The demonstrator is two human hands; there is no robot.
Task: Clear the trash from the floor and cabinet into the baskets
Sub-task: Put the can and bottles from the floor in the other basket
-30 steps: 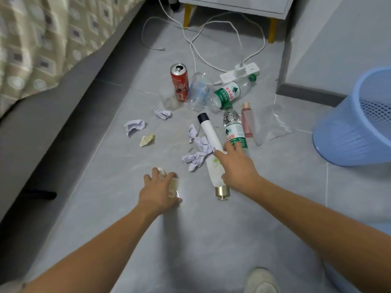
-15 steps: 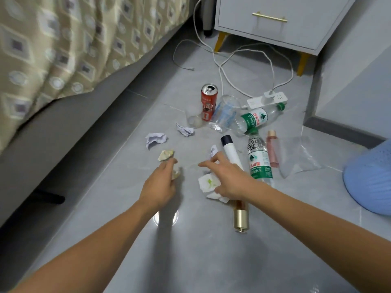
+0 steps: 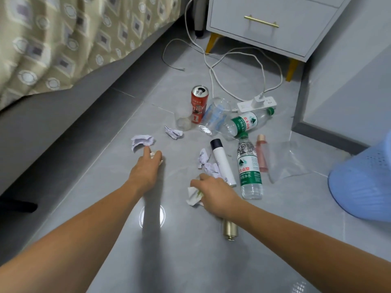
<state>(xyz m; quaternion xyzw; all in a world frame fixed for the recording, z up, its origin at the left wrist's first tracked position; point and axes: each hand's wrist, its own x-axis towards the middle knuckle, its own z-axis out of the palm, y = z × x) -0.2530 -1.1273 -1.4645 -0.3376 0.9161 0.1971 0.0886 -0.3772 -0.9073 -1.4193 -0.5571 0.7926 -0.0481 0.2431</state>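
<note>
Trash lies scattered on the grey tile floor. My left hand (image 3: pixel 146 172) holds a small cream paper wad (image 3: pixel 157 157) in its fingers, its fingertips right beside a white crumpled paper (image 3: pixel 141 141). My right hand (image 3: pixel 215 192) grips a white tissue with a green stain (image 3: pixel 193 196). More crumpled papers (image 3: pixel 206 163) lie just beyond it, and another paper (image 3: pixel 173 132) lies farther off. A white tube bottle with a black cap (image 3: pixel 222 163), a green-labelled water bottle (image 3: pixel 249 168) and a pink bottle (image 3: pixel 262 153) lie to the right. The blue basket (image 3: pixel 364 187) sits tipped at the right edge.
A red can (image 3: pixel 198 104), clear cups (image 3: pixel 183 119), a second water bottle (image 3: pixel 247 123) and a plastic bag (image 3: pixel 289 161) lie farther back. A power strip (image 3: pixel 257 103) with white cables sits before the cabinet (image 3: pixel 275 24). The bed runs along the left. A gold cap (image 3: pixel 230 230) lies under my right forearm.
My left hand moved forward from one cream wad to another and closed on it. My right hand picked the stained tissue off the white bottle. The view tilted up toward the cabinet.
</note>
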